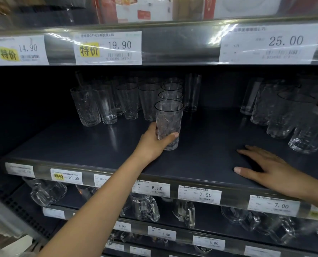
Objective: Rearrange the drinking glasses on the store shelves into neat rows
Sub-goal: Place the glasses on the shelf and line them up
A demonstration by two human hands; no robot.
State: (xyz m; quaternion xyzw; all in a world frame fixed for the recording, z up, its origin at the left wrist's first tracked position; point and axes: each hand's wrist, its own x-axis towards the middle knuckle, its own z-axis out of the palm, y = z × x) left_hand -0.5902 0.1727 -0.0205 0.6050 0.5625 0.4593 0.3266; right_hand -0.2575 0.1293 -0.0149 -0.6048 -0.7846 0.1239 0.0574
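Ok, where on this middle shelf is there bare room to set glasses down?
The shelf is bare at front left, between the back glasses and the front edge, left of the glass the left hand grips. So is the middle gap up to the right glasses, though the right hand lies flat at its front. Back left and the right end are crowded.

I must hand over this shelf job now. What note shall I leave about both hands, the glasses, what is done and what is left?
Left hand grips the textured glass, upright at the front of the middle column.
Right hand lies flat on the shelf, holding nothing.
Done: the middle column looks lined up.
Left: the left glasses and the right cluster look uneven.
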